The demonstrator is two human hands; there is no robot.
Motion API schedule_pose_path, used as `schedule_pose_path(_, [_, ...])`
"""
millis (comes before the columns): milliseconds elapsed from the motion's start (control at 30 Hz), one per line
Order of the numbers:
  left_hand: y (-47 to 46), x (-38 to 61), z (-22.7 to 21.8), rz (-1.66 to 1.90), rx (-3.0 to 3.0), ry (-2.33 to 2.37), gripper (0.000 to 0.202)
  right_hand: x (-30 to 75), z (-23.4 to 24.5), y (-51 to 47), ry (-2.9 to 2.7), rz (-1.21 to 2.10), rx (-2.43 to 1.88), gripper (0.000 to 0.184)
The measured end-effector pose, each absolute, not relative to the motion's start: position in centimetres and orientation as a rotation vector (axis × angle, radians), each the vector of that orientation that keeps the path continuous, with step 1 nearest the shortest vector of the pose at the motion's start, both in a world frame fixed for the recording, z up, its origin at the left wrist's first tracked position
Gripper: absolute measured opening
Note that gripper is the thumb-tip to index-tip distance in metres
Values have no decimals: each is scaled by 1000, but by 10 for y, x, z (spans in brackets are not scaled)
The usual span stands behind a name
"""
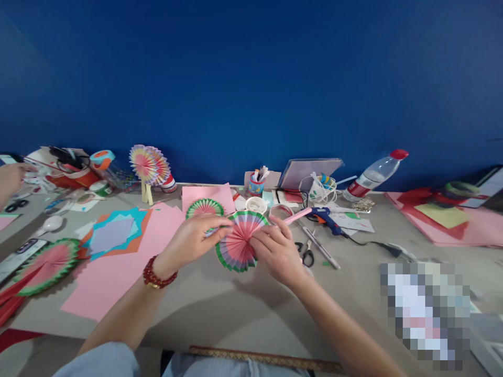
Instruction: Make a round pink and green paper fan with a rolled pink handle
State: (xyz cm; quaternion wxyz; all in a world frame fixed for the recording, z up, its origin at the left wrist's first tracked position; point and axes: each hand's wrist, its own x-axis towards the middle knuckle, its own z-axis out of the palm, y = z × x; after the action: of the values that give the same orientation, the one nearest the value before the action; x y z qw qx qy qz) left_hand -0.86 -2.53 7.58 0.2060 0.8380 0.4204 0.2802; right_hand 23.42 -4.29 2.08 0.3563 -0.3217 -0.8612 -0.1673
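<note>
A round pleated paper fan (pixel 239 245), pink in the middle with lilac and green bands, is held up over the table between my hands. My left hand (pixel 196 238) pinches its upper left edge between thumb and fingers. Near the centre and right side, my right hand (pixel 277 252) has its fingers curled on the fan. A pink strip (pixel 297 215) sticks out past the right hand; whether it joins the fan is hidden. Behind the left hand, another green-edged pleated fan (pixel 204 208) lies by pink paper (pixel 218 192).
To the right are a blue glue gun (pixel 328 220), scissors (pixel 308 255), a pen (pixel 328 256) and a tilted bottle (pixel 373 175). Pink sheets (pixel 113 283) and a finished-looking fan (pixel 49 267) lie left. Another person's hand (pixel 11 180) shows at far left.
</note>
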Motion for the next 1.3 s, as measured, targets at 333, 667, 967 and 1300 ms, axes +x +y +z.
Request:
schedule_pose_path(333, [-30,-6,69,1140,1916,1169,44,235,15,-42,-2167,-346,-863,25])
schedule_pose_path(667, [-48,11,10,1258,1143,929,39,235,35,-37,-2032,-73,-969,14])
schedule_pose_path(967, [-59,37,-21,1337,948,670,57,234,56,-31,-1933,36,-1070,16])
schedule_pose_path(1300, [-65,63,10,1307,1117,988,33,221,55,-33,-1933,39,-1128,13])
